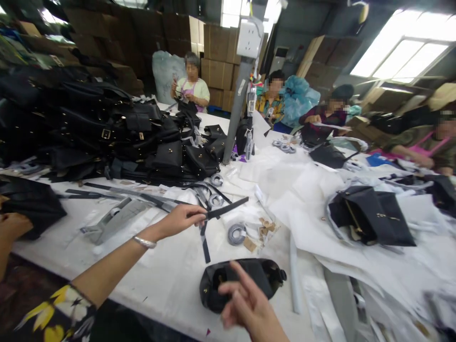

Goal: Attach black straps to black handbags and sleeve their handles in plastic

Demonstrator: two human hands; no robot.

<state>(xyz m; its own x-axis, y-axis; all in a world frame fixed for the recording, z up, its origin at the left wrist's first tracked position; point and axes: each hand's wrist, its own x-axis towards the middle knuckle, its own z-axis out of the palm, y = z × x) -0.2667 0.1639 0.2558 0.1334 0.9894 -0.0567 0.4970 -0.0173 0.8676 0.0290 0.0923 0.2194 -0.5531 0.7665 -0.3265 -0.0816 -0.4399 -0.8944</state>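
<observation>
One blk strap (230, 207) pinched by L hand (187, 218) above wht table (167, 278), nr grey coil (233, 234); R hand (245, 300) loosely spread, index out, over blk bag (260, 272) on table, contact unclear.

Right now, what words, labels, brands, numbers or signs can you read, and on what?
None can be read.
Boxes: any print is too blurred.
Brown tags: too small.
Sticker on the post: too small.
Bag near your right hand: no lettering I can make out.
</observation>
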